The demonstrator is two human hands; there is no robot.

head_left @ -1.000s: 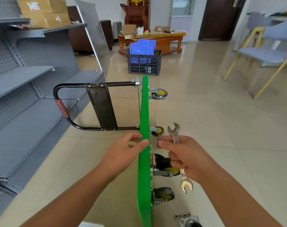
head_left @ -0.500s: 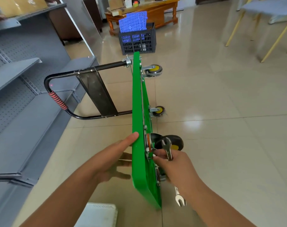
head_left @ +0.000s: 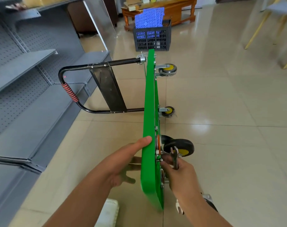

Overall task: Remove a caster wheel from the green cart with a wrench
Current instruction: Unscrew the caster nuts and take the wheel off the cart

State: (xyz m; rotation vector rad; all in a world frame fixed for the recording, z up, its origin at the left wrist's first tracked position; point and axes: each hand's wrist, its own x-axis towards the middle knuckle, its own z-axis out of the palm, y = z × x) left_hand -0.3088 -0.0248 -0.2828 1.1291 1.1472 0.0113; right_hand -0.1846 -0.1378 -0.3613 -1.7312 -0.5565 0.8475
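We are observing the green cart [head_left: 149,122] standing on its long edge on the tiled floor [head_left: 221,112], deck vertical, long axis running away from us toward a dark crate [head_left: 151,39] of blue panels. Its underside is facing right, and its black folding handle [head_left: 93,89] is projecting left toward the grey shelving [head_left: 24,76].

The left hand [head_left: 123,163] is bracing the deck: thumb lying straight along the top edge, the other fingers spread against the left face.

The right hand [head_left: 180,172] is gripping the wrench [head_left: 175,157], fingers curled round its shaft; the open jaw is sticking up just above the fingers, the other end emerging below the wrist. Thumb and forefinger are reaching to the mounting plate of the near caster wheel [head_left: 180,147], just beyond the fingertips. We cannot tell whether they are pinching a nut.

Two smaller casters [head_left: 168,69] are showing farther along the underside. A wooden table [head_left: 164,7] is standing behind the crate.
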